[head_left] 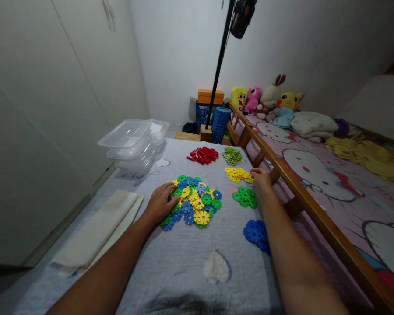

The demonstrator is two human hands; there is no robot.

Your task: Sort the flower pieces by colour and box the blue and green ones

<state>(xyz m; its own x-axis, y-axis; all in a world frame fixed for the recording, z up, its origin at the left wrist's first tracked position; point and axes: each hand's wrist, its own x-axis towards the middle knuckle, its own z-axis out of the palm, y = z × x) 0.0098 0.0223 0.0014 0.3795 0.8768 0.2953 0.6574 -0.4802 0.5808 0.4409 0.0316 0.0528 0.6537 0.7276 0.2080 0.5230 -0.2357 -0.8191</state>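
Note:
A mixed pile of notched plastic discs (pixel 192 199), blue, yellow and green, lies mid-table. My left hand (pixel 162 202) rests on its left edge, fingers spread, thumb apart, gripping nothing I can see. At the right end of a small yellow disc pile (pixel 238 174), my right hand (pixel 262 178) has its fingers drawn together; whatever they pinch is hidden. Just in front of that pile is a group of green discs (pixel 244 197). Blue discs (pixel 256 234) lie nearer me, partly behind my right forearm. Farther back are red pieces (pixel 203 155) and light green pieces (pixel 231 155).
Stacked clear plastic containers (pixel 128 140) stand at the table's back left. A folded cream cloth (pixel 98 232) lies along the left side. The wooden bed rail (pixel 292 183) borders the right edge, and a black pole (pixel 219 65) rises behind the table.

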